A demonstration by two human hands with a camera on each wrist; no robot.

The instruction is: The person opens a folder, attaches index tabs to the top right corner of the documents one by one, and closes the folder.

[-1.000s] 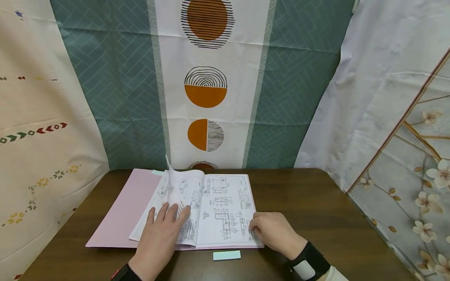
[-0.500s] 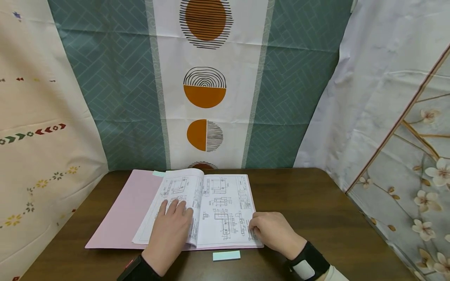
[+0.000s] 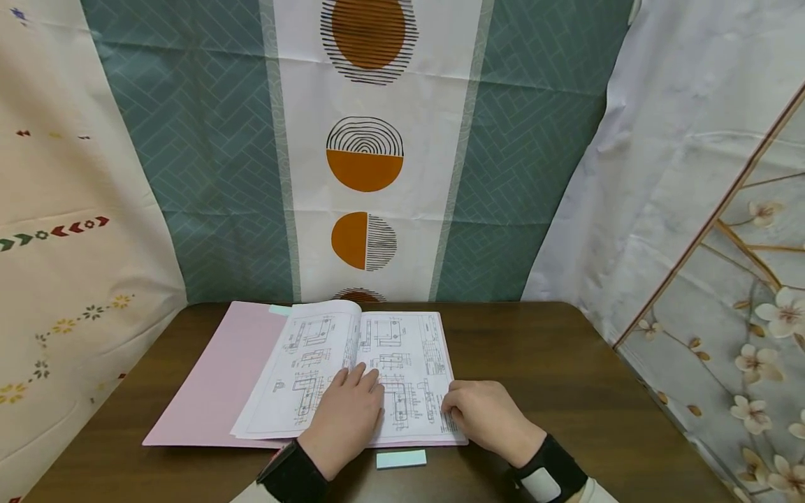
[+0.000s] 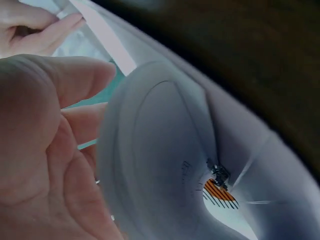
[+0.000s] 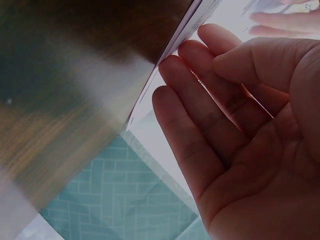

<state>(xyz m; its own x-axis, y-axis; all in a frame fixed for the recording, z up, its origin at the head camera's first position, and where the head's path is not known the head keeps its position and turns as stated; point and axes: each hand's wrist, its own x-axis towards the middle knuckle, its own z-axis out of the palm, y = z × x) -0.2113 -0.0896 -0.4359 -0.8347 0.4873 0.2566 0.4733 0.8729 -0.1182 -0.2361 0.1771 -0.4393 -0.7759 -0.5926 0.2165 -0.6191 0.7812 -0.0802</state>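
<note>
A folder with a pink cover point(image 3: 214, 391) lies spread on the table, its white pages printed with technical drawings. The left-hand pages point(image 3: 308, 349) bulge up in a curve near the fold. My left hand point(image 3: 347, 418) rests by the fold with its fingers fairly straight; in the left wrist view, the curved sheets rise beside my left fingers point(image 4: 85, 122). At the lower right edge of the right-hand page point(image 3: 415, 349), my right hand point(image 3: 489, 413) touches the paper. In the right wrist view its fingers point(image 5: 187, 125) are gently bent, with nothing gripped between them and the thumb.
A pale blue sticky note strip point(image 3: 401, 459) lies on the brown table point(image 3: 528, 342) just in front of the folder. A second pale blue strip point(image 3: 279, 309) shows at the top of the pages. Patterned cloths point(image 3: 371, 105) hang around the table.
A lifted sheet has come down flat on the left-hand pages. My left hand has slid right across the paper to the fold. The right hand stays at the page edge.
</note>
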